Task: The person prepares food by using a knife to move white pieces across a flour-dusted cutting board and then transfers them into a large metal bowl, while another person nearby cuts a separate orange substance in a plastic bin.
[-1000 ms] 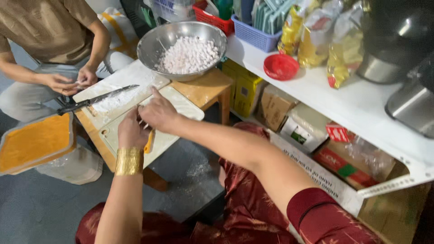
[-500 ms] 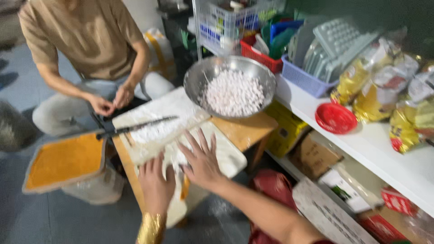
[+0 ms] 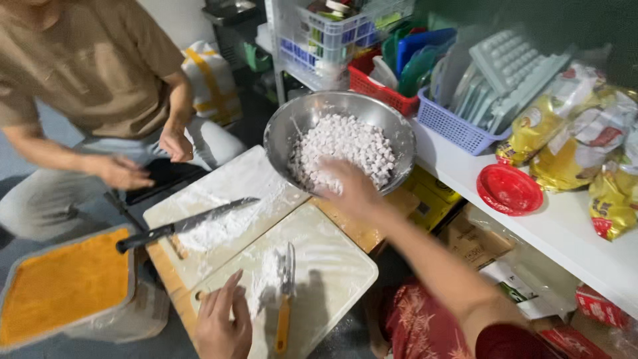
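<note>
My right hand [image 3: 350, 187] reaches over the rim of a large steel bowl [image 3: 286, 129] filled with small white floury cubes [image 3: 345, 143]; it is blurred, so its grip is unclear. My left hand [image 3: 222, 322] lies flat with fingers apart on a white floured cutting board [image 3: 332, 279]. A small knife with a yellow handle [image 3: 284, 312] lies on that board just right of my left hand. On a second white board [image 3: 226, 186] rests a long black-handled knife [image 3: 186, 225].
A person in a tan shirt [image 3: 86, 66] crouches across the boards, hands [image 3: 126, 173] near their knees. An orange-filled tray [image 3: 63, 286] sits at left. The white shelf [image 3: 571, 233] at right carries a red lid [image 3: 510, 189], yellow bags [image 3: 571, 133] and plastic baskets [image 3: 458, 123].
My right hand left the cutting board and moved up into the bowl of white cubes. My left hand slid down toward the board's near edge. The view drew closer.
</note>
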